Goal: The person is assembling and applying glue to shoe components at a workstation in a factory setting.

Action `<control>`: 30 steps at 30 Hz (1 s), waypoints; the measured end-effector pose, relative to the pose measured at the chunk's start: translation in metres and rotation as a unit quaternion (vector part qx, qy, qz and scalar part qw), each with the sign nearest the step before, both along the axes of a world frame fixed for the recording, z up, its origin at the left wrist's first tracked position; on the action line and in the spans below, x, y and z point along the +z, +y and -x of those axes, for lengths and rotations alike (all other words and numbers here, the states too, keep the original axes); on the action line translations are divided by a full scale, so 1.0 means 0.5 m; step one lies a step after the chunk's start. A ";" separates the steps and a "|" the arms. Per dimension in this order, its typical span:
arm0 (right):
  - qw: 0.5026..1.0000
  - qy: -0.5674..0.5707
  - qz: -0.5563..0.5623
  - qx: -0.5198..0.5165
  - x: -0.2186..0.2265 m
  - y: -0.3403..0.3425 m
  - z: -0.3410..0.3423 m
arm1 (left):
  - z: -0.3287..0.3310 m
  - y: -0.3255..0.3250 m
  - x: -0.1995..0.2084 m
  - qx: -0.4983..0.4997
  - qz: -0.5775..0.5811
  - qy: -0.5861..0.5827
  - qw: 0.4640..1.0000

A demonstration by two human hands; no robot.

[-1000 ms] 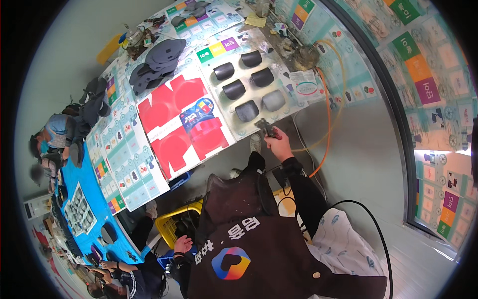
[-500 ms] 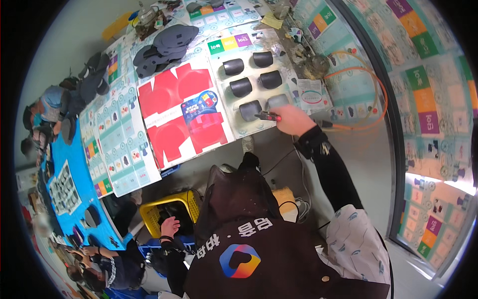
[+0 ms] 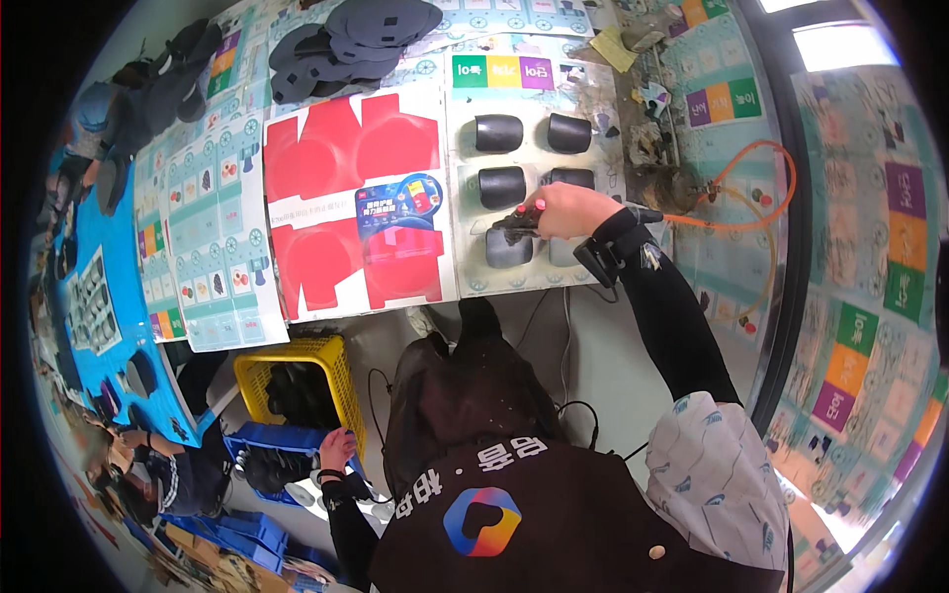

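My right hand (image 3: 576,211) is closed round a small spray gun (image 3: 518,223), its nozzle pointing left over the front row of the table. An orange air hose (image 3: 736,228) runs toward it from the right. Just below the nozzle lies a curved black moulded piece (image 3: 509,249) with a greyish, wet-looking face. Beside it, partly under my hand, is another greyish piece (image 3: 567,253). Farther back are several more black curved pieces (image 3: 501,188), laid in two columns. Low at my left side, my left hand (image 3: 337,449) hangs with fingers loosely bent and apart, nothing visible in it.
Red card cut-outs (image 3: 314,163) on a white sheet lie left of the pieces. Behind them are stacked dark grey flat shapes (image 3: 381,32). Yellow (image 3: 348,381) and blue baskets (image 3: 247,435) stand below the table's left side. Another person (image 3: 163,465) sits at a blue table.
The view has shifted. My right hand with the spray gun has turned a little and stays over the front row; the front left piece looks greyer. My left hand still hangs low.
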State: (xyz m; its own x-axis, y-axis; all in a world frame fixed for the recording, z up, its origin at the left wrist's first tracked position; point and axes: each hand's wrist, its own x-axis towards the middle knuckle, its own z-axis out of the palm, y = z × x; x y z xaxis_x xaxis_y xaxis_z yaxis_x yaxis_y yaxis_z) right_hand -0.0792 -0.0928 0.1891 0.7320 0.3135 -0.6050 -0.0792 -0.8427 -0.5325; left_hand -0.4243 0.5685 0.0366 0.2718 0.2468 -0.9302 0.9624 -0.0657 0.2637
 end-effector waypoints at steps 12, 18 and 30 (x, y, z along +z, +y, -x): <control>0.990 0.135 0.025 -0.012 -0.092 -0.057 -0.096 | -0.053 -0.143 0.016 -0.001 -0.019 -0.030 0.999; 0.993 0.102 0.024 -0.062 -0.095 -0.096 -0.084 | -0.070 -0.153 0.028 -0.016 -0.013 -0.035 0.999; 0.988 0.032 -0.012 -0.148 -0.072 -0.110 0.043 | -0.060 -0.098 0.009 -0.019 0.009 -0.032 0.999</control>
